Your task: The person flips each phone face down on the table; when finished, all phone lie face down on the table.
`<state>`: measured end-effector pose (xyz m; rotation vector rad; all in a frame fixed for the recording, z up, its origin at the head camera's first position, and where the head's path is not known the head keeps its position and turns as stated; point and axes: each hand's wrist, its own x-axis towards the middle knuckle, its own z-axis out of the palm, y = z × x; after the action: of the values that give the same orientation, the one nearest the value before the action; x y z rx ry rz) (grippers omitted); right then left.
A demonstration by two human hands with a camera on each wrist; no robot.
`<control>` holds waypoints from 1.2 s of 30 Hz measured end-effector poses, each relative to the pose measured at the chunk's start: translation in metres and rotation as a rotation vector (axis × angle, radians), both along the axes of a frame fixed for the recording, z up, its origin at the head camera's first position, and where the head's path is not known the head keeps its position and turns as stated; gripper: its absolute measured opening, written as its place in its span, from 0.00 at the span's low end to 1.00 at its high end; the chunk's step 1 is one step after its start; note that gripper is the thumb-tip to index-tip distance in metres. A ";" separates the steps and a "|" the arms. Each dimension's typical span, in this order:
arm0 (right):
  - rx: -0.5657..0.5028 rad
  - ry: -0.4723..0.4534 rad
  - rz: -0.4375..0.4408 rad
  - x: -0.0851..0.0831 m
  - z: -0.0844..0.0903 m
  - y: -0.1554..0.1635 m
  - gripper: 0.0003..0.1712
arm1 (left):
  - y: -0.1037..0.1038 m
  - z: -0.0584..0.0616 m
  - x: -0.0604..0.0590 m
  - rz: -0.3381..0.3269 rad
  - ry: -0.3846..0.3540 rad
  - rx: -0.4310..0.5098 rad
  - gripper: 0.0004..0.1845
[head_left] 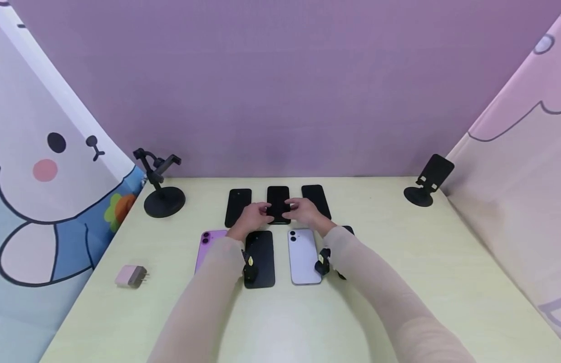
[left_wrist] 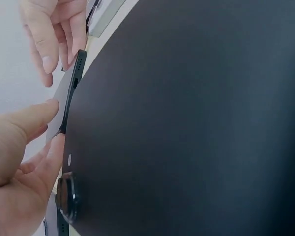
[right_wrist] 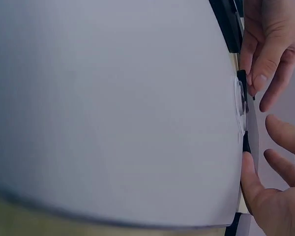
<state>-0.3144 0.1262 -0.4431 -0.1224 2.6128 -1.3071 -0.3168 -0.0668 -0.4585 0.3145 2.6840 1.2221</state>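
Three black phones lie in a far row on the pale table [head_left: 398,282]. Both hands meet at the near end of the middle black phone [head_left: 278,197]. My left hand [head_left: 252,216] pinches its left corner between thumb and forefinger, seen close in the left wrist view [left_wrist: 19,162] at the phone's edge [left_wrist: 77,73]. My right hand [head_left: 306,210] holds the opposite corner, its thumb against the phone [right_wrist: 242,77] in the right wrist view [right_wrist: 275,196]. Under my wrists lie a black phone [head_left: 260,257] and a pale lavender phone [head_left: 303,254].
A purple phone [head_left: 207,247] lies at front left, and a dark object [head_left: 348,229] peeks from behind my right arm. A clamp phone stand [head_left: 160,194] is at back left, a folding stand [head_left: 428,181] at back right, and a pink charger plug [head_left: 131,276] at left.
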 end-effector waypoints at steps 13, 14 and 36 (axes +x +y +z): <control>-0.023 -0.017 -0.065 -0.001 -0.001 -0.008 0.25 | 0.003 -0.004 -0.002 0.016 0.023 -0.041 0.22; -0.030 -0.021 -0.066 -0.001 -0.001 -0.008 0.25 | 0.003 -0.004 -0.002 0.016 0.028 -0.046 0.22; -0.465 -0.119 -0.040 -0.009 0.000 0.002 0.28 | 0.008 0.001 -0.001 0.029 0.044 -0.036 0.20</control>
<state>-0.3232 0.1284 -0.4431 -0.0632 2.1810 -1.8521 -0.3182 -0.0592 -0.4572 0.3019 2.7544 1.1868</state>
